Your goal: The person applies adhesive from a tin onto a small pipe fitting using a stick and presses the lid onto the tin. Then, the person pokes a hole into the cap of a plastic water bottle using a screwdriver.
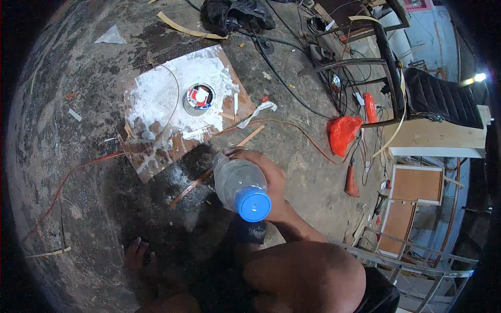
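My right hand (269,169) is wrapped around a clear plastic bottle (229,180) from its right side. The bottle's blue cap (253,204) is on and faces up towards me. What is inside the bottle I cannot make out. Beyond the bottle, a board (172,83) smeared with white lies on the floor. On it stands an open-looking can (199,99) with red and white in its top. My left hand does not show.
My bent knee (308,276) is close below the bottle. Cables (284,81), a red plastic bag (344,134) and an orange-handled tool (352,180) lie to the right. A black padded chair (443,99) stands farther right; wood strips (190,189) litter the concrete.
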The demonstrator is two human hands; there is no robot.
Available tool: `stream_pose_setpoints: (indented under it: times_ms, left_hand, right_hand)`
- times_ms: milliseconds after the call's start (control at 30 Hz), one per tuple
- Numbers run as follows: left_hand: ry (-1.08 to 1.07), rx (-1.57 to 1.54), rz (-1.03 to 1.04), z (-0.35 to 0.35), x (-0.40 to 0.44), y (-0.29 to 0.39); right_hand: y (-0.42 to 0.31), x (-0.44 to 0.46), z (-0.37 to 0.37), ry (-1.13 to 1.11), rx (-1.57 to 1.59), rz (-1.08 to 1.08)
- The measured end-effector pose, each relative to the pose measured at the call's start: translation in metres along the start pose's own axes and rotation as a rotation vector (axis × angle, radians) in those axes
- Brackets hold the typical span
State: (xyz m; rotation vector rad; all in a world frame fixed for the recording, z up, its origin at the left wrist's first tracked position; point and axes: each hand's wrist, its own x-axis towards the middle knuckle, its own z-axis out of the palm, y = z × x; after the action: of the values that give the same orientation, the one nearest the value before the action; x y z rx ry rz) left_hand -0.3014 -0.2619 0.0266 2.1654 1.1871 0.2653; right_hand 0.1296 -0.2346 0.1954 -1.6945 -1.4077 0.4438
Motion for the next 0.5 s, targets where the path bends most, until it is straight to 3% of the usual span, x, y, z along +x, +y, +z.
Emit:
stream_pose_setpoints:
  times_ms: [100, 200, 300, 500]
  left_hand:
    - [0.016, -0.108, -0.069, 0.011, -0.009, -0.009]
    - [0.081, 0.001, -0.045, 0.000, 0.004, 0.018]
    - [0.077, 0.057, 0.067, 0.001, 0.002, 0.003]
    - [0.006, -0.027, -0.057, -0.009, 0.007, 0.017]
  right_hand:
    - [0.002, -0.001, -0.001, 0.002, -0.027, -0.017]
    - [0.005, -0.003, 0.000, -0.005, -0.025, -0.017]
    - [0.006, -0.002, 0.001, -0.017, -0.021, -0.022]
    - [0.003, 0.001, 0.000, -0.020, -0.081, -0.030]
